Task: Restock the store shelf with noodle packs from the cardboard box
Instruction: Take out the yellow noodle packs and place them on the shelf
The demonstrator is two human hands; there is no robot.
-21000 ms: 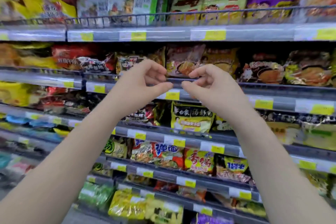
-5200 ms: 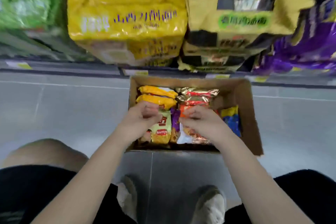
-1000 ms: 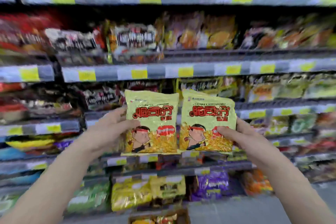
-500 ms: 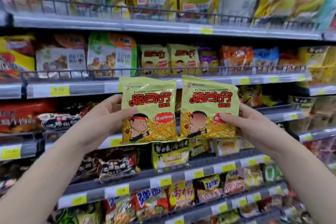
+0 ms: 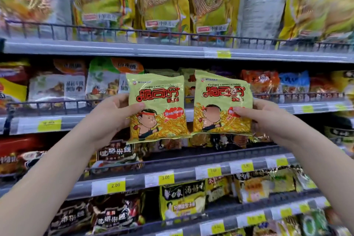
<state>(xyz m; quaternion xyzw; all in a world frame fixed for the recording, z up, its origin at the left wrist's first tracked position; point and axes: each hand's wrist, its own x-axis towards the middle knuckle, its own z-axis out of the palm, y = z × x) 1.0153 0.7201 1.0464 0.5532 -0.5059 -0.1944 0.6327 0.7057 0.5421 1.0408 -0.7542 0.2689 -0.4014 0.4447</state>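
Against stocked shelves (image 5: pixel 115 50), left hand (image 5: pixel 109 117) and right hand (image 5: pixel 268 119) grip two noodle packs (image 5: pixel 159 92) upright, fronts facing camera.

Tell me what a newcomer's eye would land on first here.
Two matching yellow-green noodle packs, the left pack and the right pack, are held up side by side mid-frame, each with red lettering and a cartoon boy. The left hand grips one by its outer edge and the right hand the other, in front of the wire-railed shelf. Above them stand tall yellow bags.
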